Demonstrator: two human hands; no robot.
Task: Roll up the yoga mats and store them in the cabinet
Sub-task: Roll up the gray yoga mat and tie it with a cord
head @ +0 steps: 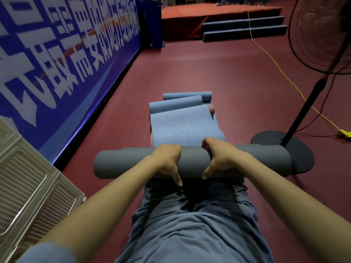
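Note:
A grey rolled yoga mat [125, 162] lies crosswise on the red floor in front of my knees. My left hand [168, 159] and my right hand [221, 158] both grip the roll near its middle, fingers curled over the far side and thumbs on the near side. Beyond the roll, the unrolled blue part of a mat [182, 128] stretches away, its far end curled. Another blue roll [188, 95] lies behind it, and a pink mat edge [211, 111] shows underneath. The white cabinet [28, 179] stands at my left.
A blue banner wall [62, 59] runs along the left. A standing fan with a round black base [296, 152] is close on the right, its cables and a yellow cord [281, 71] trailing over the floor. A red stage with steps [243, 29] is far ahead.

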